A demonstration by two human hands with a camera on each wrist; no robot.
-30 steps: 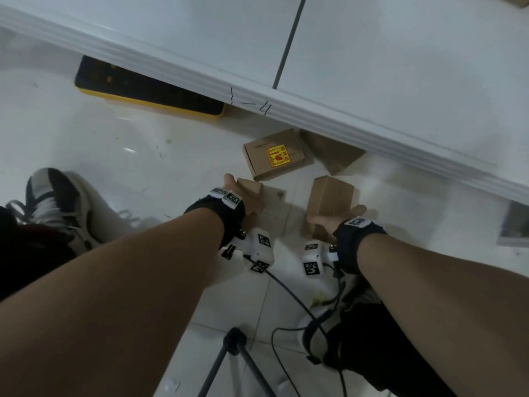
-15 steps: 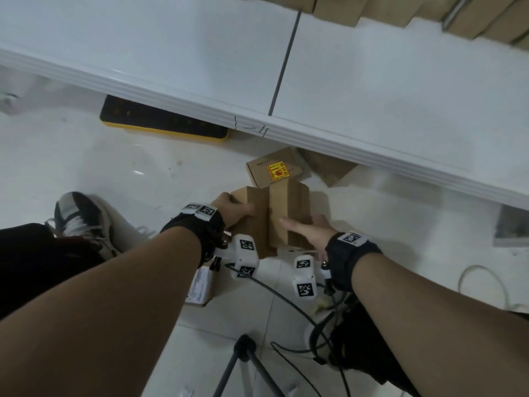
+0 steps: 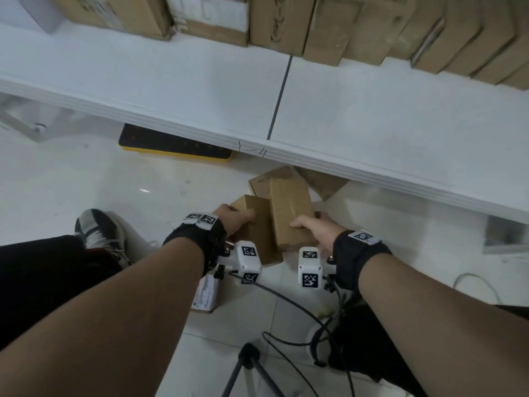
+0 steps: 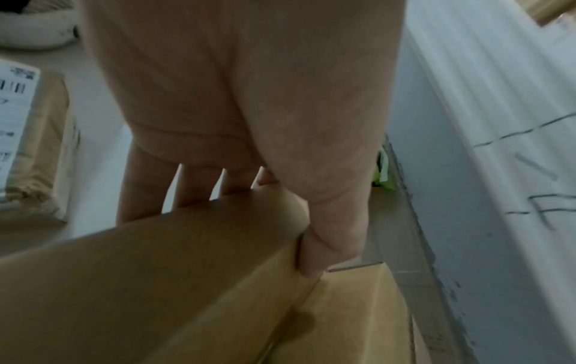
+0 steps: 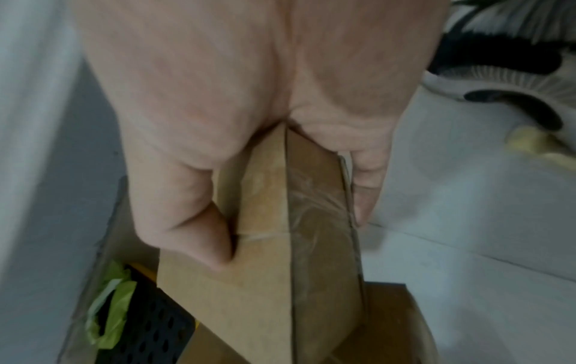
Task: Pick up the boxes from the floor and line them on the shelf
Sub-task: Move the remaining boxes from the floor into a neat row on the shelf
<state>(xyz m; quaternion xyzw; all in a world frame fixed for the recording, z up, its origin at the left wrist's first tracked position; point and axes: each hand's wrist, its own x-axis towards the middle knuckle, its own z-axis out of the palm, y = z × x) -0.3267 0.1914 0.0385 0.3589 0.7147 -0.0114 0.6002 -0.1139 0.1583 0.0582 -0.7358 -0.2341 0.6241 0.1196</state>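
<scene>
My left hand [image 3: 236,217] grips a plain brown cardboard box [image 3: 256,227] by its near end, thumb on top [image 4: 327,234] and fingers underneath. Beside it, my right hand [image 3: 310,227] grips a second brown box [image 3: 289,213], thumb [image 5: 202,234] on one face and fingers [image 5: 364,192] on the other. Both boxes are held side by side, above the floor and below the front edge of the white shelf [image 3: 372,124]. More boxes lie on the floor: one behind [image 3: 262,179] and a labelled one [image 3: 204,293] under my left wrist.
A row of brown boxes [image 3: 315,24] stands along the back of the shelf. A black-and-yellow panel [image 3: 174,144] and flat cardboard [image 3: 325,183] lie under the shelf edge. My shoe [image 3: 97,233], a tripod [image 3: 249,365] and cables [image 3: 300,308] are near my legs.
Both hands have lifted their boxes off the floor and brought them together. The view has tilted up, showing the boxes on the shelf.
</scene>
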